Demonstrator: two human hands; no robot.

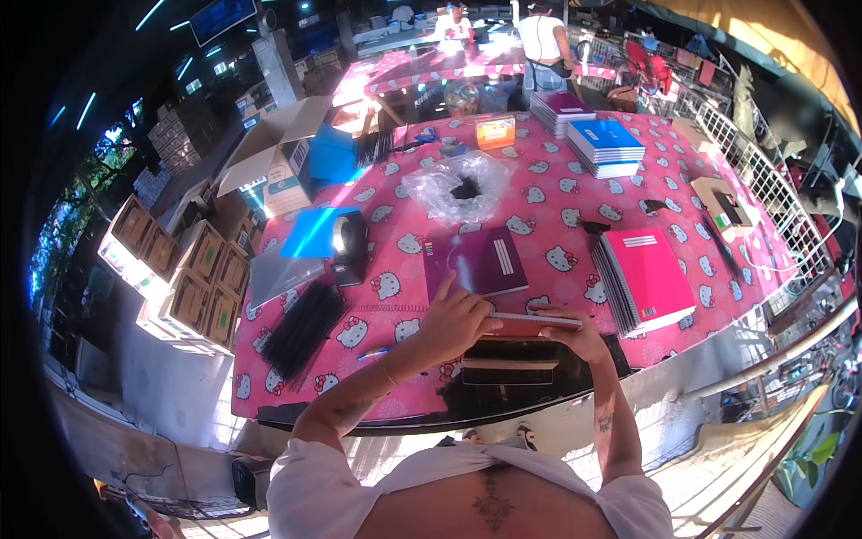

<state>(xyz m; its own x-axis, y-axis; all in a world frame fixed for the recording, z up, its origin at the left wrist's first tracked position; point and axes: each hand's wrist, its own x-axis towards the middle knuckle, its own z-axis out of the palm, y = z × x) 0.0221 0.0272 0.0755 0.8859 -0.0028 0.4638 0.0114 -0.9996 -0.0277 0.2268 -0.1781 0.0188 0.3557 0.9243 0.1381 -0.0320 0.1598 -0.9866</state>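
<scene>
Held edge-on in front of me is a reddish notebook (pixel 536 322), its spine edge turned up. My right hand (pixel 577 336) grips its right end, thumb on the near side. My left hand (pixel 456 322) is closed at the left end with the index finger raised. A thin dark spiral coil (pixel 384 308) runs across the cloth into the left fingers; exactly how they pinch it is hidden. Just beyond lies a purple notebook (pixel 474 260). Beneath the held notebook is a black box-like fixture (pixel 509 370) with a light bar across it.
Pink spiral notebooks (pixel 648 278) are stacked at right, blue ones (pixel 605 146) and purple ones (pixel 561 110) farther back. Black coils (pixel 305 332), a tape roll (pixel 350 247) and a plastic bag (pixel 460 187) lie on the pink cloth. Cartons (pixel 199 292) stand left. Two people are at the back.
</scene>
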